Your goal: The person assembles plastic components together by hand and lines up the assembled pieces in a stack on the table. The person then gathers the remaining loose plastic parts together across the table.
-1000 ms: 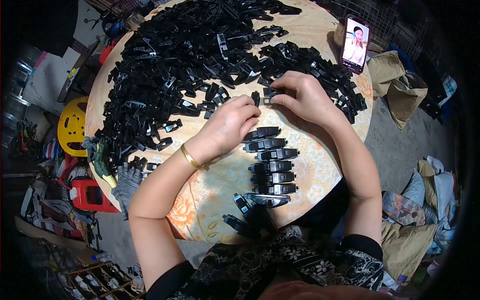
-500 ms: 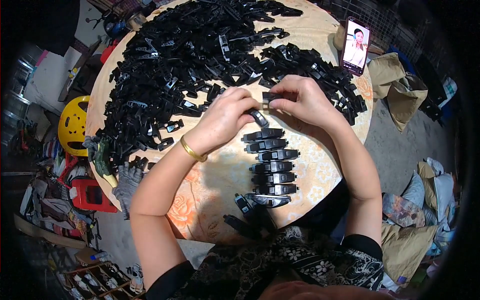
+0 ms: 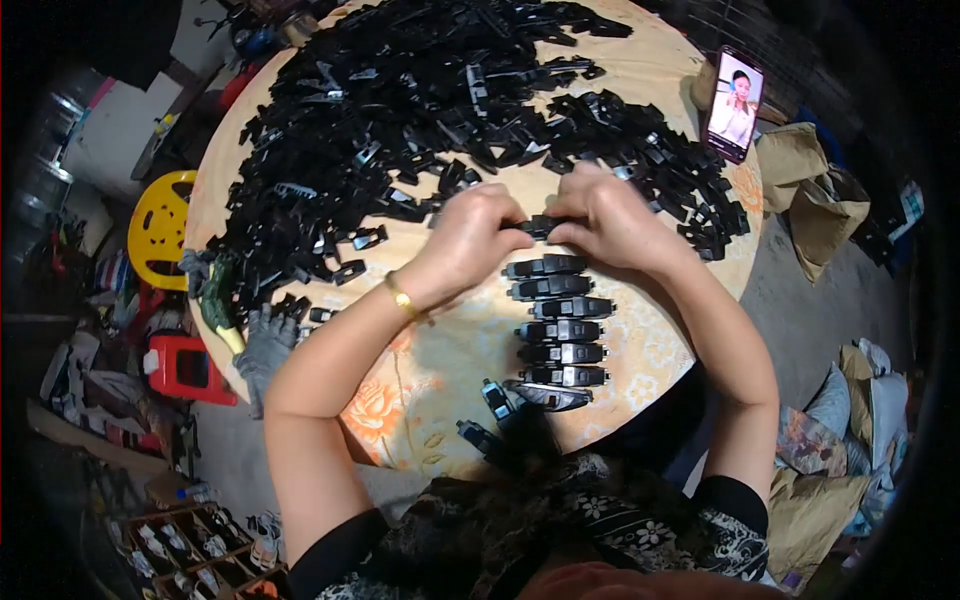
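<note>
My left hand (image 3: 470, 238) and my right hand (image 3: 612, 222) face each other over the table, fingertips pinched on the two ends of one small black plastic part (image 3: 541, 227). Fingers hide most of its ends, so I cannot tell whether it is one piece or two joined. Just below lies a neat column of several similar black plastic parts (image 3: 562, 331), set side by side. Two more black parts, one of them a loose part (image 3: 497, 398), lie at the table edge near my body. A large heap of black plastic parts (image 3: 400, 110) spreads beyond my hands.
A patterned cloth covers the round table (image 3: 440, 350). A phone (image 3: 733, 105) stands upright at the far right with a person on its screen. Grey gloves (image 3: 268, 345) and a green gourd-like thing (image 3: 217, 290) lie at the left rim. Yellow (image 3: 160, 230) and red stools (image 3: 188, 368) stand beyond.
My hands have come together: the curved black part at my left fingers and the piece at my right now meet as one held part. The view has shifted slightly.
</note>
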The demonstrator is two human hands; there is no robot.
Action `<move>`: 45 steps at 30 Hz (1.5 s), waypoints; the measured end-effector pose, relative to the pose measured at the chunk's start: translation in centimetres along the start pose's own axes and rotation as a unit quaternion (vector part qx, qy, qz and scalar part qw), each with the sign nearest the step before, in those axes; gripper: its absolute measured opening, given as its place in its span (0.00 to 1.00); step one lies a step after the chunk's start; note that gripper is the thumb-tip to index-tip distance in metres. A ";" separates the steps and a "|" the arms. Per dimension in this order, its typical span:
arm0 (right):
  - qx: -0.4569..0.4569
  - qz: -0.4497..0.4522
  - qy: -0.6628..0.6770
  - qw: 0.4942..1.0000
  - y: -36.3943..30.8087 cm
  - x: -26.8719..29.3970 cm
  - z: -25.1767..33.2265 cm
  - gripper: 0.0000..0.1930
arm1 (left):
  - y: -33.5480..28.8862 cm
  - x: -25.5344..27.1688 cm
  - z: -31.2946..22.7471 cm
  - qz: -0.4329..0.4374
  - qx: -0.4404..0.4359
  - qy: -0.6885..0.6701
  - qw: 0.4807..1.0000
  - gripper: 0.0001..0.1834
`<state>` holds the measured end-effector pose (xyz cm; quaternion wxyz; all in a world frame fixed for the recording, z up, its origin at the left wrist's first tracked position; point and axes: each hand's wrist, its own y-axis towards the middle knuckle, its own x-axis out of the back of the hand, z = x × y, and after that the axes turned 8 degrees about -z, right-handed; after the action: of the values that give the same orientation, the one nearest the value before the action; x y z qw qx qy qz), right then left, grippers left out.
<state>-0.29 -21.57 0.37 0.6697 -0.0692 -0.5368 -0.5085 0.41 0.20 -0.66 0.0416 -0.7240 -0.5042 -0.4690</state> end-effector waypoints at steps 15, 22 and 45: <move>-0.035 0.222 0.219 0.949 -0.7 0.9 0.0 0.13 | -8.2 8.9 5.6 -0.117 0.218 0.436 0.865 0.39; -0.055 0.241 0.293 0.924 -1.1 0.0 0.0 0.16 | -4.0 5.4 6.8 -0.159 0.190 0.385 0.889 0.36; -0.087 -0.145 0.065 0.983 -0.2 -1.0 -1.1 0.17 | 6.7 6.1 3.6 -0.159 0.079 0.268 0.947 0.12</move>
<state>0.38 -21.72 -0.96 0.6136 -0.0151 -0.4502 -0.6486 8.16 3.07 4.50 0.1573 -0.4759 -0.6187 -0.6050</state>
